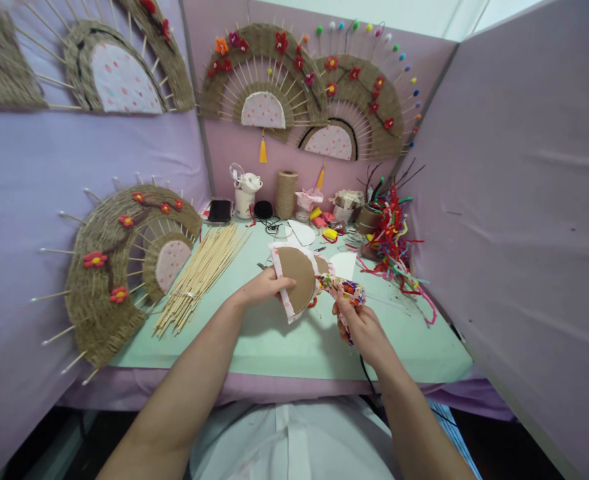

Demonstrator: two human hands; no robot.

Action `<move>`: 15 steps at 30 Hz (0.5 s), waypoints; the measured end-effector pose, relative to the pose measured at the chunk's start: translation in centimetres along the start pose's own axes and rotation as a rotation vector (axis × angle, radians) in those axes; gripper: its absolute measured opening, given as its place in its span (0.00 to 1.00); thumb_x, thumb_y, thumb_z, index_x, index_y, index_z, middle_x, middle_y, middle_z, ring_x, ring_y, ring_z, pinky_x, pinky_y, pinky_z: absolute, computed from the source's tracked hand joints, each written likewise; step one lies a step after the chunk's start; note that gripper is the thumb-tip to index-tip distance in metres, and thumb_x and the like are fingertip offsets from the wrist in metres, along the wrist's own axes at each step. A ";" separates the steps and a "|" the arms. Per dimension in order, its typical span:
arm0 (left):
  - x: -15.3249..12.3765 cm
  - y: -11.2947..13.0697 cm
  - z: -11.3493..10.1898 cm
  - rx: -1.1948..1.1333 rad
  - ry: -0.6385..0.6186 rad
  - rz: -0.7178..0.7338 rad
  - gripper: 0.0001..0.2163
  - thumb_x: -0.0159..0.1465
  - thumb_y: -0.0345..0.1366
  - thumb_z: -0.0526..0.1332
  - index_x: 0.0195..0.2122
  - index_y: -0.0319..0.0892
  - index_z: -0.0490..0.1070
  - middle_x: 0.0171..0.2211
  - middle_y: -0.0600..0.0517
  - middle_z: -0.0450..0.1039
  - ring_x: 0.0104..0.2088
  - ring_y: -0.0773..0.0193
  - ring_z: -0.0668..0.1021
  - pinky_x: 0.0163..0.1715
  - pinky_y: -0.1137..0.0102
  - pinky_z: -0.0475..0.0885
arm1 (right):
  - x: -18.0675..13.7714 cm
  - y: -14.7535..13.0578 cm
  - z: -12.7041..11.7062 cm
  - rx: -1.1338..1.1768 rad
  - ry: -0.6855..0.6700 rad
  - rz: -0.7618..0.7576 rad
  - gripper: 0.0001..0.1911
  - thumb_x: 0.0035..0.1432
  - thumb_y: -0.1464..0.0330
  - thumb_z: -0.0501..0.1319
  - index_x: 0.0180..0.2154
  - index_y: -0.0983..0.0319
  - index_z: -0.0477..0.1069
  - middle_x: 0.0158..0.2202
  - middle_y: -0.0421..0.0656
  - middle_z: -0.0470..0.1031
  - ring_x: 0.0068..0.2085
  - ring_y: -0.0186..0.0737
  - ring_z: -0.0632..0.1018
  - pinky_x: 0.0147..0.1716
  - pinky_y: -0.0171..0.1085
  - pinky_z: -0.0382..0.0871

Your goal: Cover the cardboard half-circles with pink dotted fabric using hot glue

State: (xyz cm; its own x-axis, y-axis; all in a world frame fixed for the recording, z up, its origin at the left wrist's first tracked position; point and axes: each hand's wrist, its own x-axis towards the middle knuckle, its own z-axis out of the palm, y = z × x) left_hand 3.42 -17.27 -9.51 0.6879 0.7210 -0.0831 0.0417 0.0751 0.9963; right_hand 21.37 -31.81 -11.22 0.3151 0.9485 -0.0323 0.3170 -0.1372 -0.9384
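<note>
My left hand (269, 288) grips a half-round piece of brown cardboard (298, 280) by its straight left side, thumb on top. White dotted fabric (288, 308) shows along the cardboard's edges. My right hand (361, 327) is wrapped round a flower-patterned glue gun (347, 291), whose nozzle end points left at the cardboard's curved edge. Whether the nozzle touches the edge I cannot tell. A dark cord (367, 375) hangs below my right hand. Behind the cardboard lies a white half-round piece (344, 265).
Thin wooden sticks (201, 277) lie in a bundle at the left, beside a twine-woven fan (107, 280). A twine spool (287, 195), a white container (245, 200) and a tangle of coloured pipe cleaners (394, 230) stand at the back. Partition walls (529, 180) enclose the table.
</note>
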 end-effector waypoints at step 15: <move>0.0 0.8 -0.8 -0.551 0.088 0.202 0.21 0.52 0.30 0.64 0.49 0.41 0.67 0.39 0.50 0.76 0.35 0.61 0.79 0.31 0.68 0.76 | 3.4 9.6 -12.3 -1.043 0.431 0.044 0.16 0.54 0.57 0.52 0.32 0.62 0.71 0.34 0.60 0.72 0.34 0.58 0.76 0.33 0.50 0.66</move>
State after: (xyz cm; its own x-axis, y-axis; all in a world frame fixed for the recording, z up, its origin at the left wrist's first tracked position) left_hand 2.84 -16.63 -8.71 0.5791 0.8111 0.0824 -0.4825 0.2595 0.8365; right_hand 36.50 -33.37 -16.06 0.5628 0.7870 0.2528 0.8265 -0.5309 -0.1871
